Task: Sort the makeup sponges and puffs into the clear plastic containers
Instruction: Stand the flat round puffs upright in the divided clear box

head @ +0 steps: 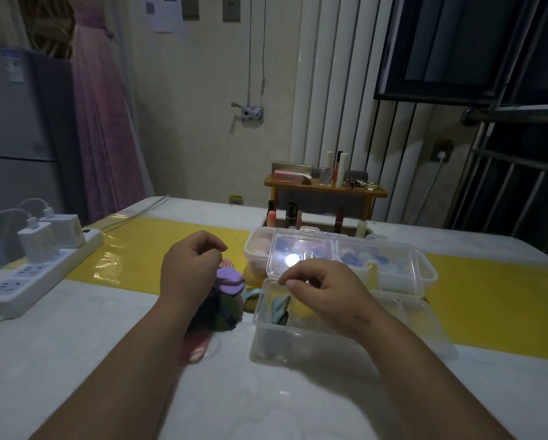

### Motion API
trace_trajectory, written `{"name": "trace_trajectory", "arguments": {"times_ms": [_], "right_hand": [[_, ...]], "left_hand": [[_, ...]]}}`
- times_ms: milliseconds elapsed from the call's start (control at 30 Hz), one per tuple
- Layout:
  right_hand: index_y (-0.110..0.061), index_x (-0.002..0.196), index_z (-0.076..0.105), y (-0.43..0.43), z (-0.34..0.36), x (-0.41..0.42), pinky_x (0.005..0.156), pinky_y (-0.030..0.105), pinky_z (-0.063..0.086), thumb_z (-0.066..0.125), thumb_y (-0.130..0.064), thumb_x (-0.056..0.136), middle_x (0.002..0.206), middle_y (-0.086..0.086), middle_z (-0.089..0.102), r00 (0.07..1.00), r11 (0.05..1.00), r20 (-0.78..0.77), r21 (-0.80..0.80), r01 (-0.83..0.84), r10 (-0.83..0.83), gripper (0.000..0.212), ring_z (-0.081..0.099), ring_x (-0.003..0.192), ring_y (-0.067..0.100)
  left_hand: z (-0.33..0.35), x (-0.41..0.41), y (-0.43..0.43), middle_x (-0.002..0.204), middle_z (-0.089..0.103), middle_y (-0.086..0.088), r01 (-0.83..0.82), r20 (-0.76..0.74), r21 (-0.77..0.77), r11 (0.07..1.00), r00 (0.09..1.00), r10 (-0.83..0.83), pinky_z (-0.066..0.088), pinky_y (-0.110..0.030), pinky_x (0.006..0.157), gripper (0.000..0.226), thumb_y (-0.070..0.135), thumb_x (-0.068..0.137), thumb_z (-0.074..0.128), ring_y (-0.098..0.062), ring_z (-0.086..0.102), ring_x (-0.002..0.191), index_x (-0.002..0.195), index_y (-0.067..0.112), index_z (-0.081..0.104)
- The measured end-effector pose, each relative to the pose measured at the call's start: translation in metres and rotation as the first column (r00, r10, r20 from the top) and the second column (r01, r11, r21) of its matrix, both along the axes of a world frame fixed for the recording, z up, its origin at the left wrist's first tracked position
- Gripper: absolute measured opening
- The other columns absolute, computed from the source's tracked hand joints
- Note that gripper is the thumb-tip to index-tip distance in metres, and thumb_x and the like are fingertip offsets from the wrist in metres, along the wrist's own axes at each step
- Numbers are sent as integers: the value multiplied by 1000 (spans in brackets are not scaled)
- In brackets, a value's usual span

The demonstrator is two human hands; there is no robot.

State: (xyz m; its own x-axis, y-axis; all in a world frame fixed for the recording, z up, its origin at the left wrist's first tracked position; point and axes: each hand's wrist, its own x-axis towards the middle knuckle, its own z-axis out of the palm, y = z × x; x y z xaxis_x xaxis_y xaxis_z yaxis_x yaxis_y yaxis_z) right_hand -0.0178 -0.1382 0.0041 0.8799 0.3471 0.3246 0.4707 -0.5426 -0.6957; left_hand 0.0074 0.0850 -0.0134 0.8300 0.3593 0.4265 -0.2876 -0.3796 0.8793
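Observation:
A pile of makeup puffs lies on the white table, with a purple puff (230, 281) on top, dark green and navy ones (225, 315) under it and a pink one (195, 348) nearest me. My left hand (190, 269) hovers just left of the pile, fingers curled, nothing visible in it. My right hand (325, 292) is over the near clear container (298, 336), fingers loosely curled with thumb and forefinger close together and nothing between them. A teal sponge (280, 308) lies inside that container at its left end.
Behind it stands a second clear box (425, 274) with its lid raised, holding several blue and pink sponges. A round-cornered tub (256, 249) with pink sponges sits further left. A power strip with chargers (40, 265) is at far left. Lipsticks and a small wooden shelf (325, 188) stand at the back.

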Motion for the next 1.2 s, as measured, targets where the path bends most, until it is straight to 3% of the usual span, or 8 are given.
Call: {"name": "trace_trajectory", "arguments": {"times_ms": [67, 167, 367, 667, 833, 1100, 1200], "right_hand": [[-29, 97, 75, 0, 0, 0, 77, 34, 53, 59, -22, 94, 88, -12, 68, 1000, 1000, 4, -9, 21, -21, 18, 59, 80, 8], [-28, 96, 76, 0, -1, 2, 77, 35, 55, 59, -21, 93, 86, -13, 68, 999, 999, 19, -8, 51, -50, 18, 60, 80, 9], [-28, 97, 75, 0, -3, 3, 79, 36, 57, 58, -22, 94, 85, -15, 68, 996, 997, 39, -11, 77, -76, 18, 61, 81, 7], [-26, 100, 75, 1, -2, 3, 83, 37, 57, 57, -21, 95, 88, -15, 68, 996, 997, 38, -22, 80, -79, 19, 61, 85, 8], [-27, 100, 74, 1, -4, 3, 83, 39, 57, 57, -22, 96, 89, -14, 67, 996, 996, 37, -30, 80, -79, 19, 61, 86, 9], [-28, 101, 74, 2, -3, 3, 83, 36, 57, 56, -23, 96, 90, -15, 67, 996, 995, 31, -39, 89, -88, 19, 61, 86, 8], [-27, 100, 74, 1, -3, 3, 82, 36, 57, 56, -23, 96, 89, -14, 68, 996, 995, 30, -36, 88, -87, 19, 61, 86, 8]], "left_hand": [[-2, 2, 2, 75, 67, 6, -17, -86, 73, 997, 996, 23, 51, -37, 65, 24, 11, 74, 51, -22, 62, 74, 72, 27, 69], [-2, 3, 3, 84, 70, 8, -40, -167, 201, 979, 983, 74, 55, -39, 76, 28, 15, 71, 51, -21, 66, 85, 83, 26, 74], [-6, 7, 5, 98, 72, 3, -81, -208, 422, 903, 961, 183, 51, -39, 85, 29, 12, 81, 61, -25, 59, 99, 99, 29, 75], [-8, 8, 4, 117, 62, -1, -48, -242, 707, 706, 921, 306, 39, -37, 89, 40, 19, 85, 55, -29, 48, 113, 119, 34, 70], [-9, 8, 4, 117, 58, -1, -16, -251, 776, 631, 909, 332, 37, -36, 88, 38, 24, 88, 54, -28, 47, 112, 120, 39, 66], [-6, 6, 2, 107, 59, 3, -66, -199, 765, 641, 922, 333, 29, -34, 78, 28, 23, 85, 60, -25, 48, 106, 107, 38, 67], [-3, 3, 1, 96, 64, 6, -106, -162, 722, 683, 935, 317, 29, -34, 76, 25, 18, 79, 62, -25, 51, 100, 97, 34, 68]]}}
